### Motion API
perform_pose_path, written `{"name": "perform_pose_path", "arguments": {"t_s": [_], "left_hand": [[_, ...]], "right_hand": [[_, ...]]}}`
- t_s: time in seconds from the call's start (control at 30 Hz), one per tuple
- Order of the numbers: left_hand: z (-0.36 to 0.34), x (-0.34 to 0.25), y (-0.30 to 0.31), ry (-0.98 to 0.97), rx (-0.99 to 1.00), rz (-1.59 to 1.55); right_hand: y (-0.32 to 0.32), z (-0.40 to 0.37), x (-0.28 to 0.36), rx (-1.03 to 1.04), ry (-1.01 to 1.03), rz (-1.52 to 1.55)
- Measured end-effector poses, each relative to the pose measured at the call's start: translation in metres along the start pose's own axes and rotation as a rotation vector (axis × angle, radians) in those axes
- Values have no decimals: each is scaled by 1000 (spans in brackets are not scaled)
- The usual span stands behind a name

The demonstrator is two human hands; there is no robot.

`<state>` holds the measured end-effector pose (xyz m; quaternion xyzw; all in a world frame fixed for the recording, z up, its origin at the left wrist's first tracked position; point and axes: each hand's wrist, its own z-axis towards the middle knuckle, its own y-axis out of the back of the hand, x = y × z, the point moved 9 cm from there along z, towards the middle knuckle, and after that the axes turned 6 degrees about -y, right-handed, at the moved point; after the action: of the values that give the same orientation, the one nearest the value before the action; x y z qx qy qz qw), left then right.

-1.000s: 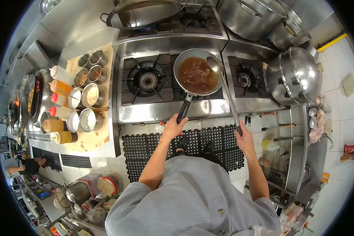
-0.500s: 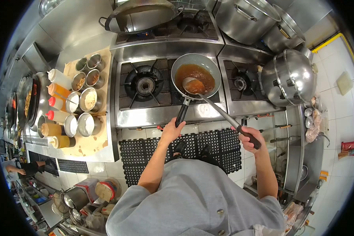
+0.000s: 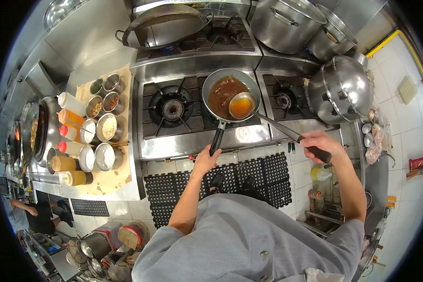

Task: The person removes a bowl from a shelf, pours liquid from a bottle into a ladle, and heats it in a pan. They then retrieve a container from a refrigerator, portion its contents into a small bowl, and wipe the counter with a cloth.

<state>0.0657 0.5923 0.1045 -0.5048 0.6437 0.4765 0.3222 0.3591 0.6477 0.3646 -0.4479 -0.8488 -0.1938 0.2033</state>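
My left hand (image 3: 205, 161) is closed round the black handle of a grey frying pan (image 3: 253, 86), which sits over the right burner of the front stove. Reddish-brown sauce (image 3: 222, 91) fills the pan's bottom. Off to the right, my right hand (image 3: 322, 144) grips the dark end of a long-handled metal ladle (image 3: 284, 129). The ladle's bowl is over the right side of the pan and holds orange-brown liquid.
A bare burner (image 3: 173, 110) lies left of the pan. Behind stand a large wok (image 3: 169, 26) and stockpots (image 3: 286, 26); a domed steel pot (image 3: 341, 89) is to the right. Squeeze bottles (image 3: 71, 148) and ingredient cups (image 3: 109, 127) line the left counter. Another person (image 3: 33, 216) is at far left.
My right hand has moved right and up with the ladle. The ladle's bowl has shifted right from mid-sauce and now shows liquid in it. My left hand keeps its hold.
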Motion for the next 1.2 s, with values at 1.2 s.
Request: {"name": "perform_pose_path", "arguments": {"t_s": [1.2], "left_hand": [[-163,223,20,563,-295,-201]], "right_hand": [[37,133,-145,-182,483,571]]}}
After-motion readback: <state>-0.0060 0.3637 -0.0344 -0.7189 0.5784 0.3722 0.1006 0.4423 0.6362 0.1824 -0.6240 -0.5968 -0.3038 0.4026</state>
